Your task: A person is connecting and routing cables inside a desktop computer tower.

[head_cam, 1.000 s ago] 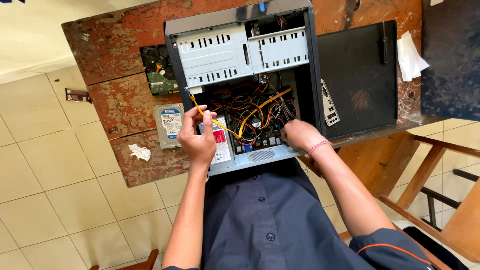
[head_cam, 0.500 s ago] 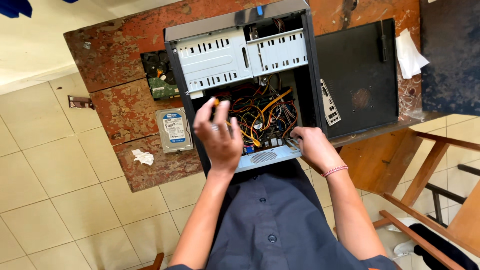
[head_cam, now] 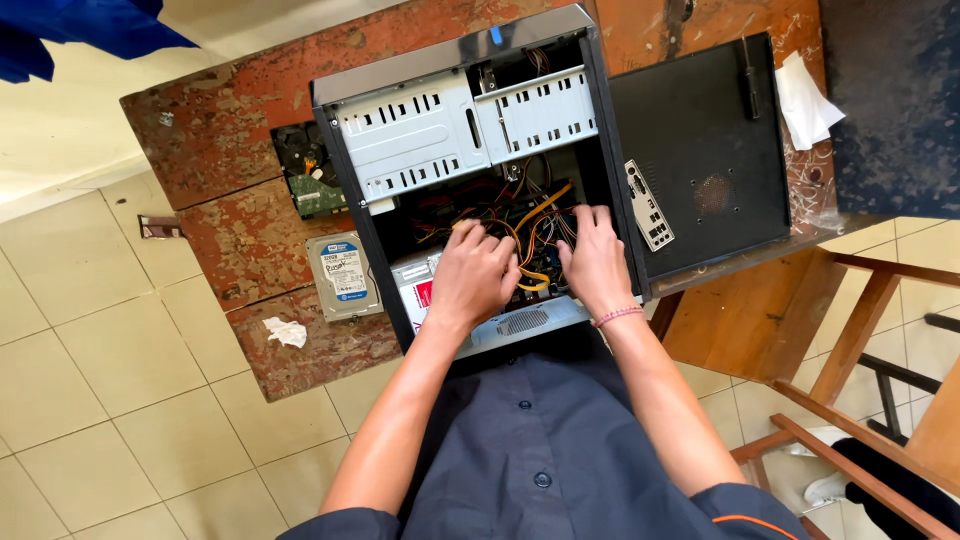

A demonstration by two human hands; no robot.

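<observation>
Left hand: your left hand (head_cam: 474, 272) is down in the open computer case (head_cam: 480, 180), fingers curled over the yellow and orange cables (head_cam: 530, 225); whether it grips one, I cannot tell.
Right hand: your right hand (head_cam: 596, 262) is just beside it, fingers spread flat among the same wires, holding nothing that shows.
Case: lying on the worn red table (head_cam: 230, 150), open side up.
Beyond: a loose hard drive (head_cam: 343, 275) to the left, the black side panel (head_cam: 710, 150) to the right.

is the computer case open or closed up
Open. The computer case lies on its side with no cover, showing drive bays and cables; both hands reach inside. A black side panel lies beside it.
</observation>
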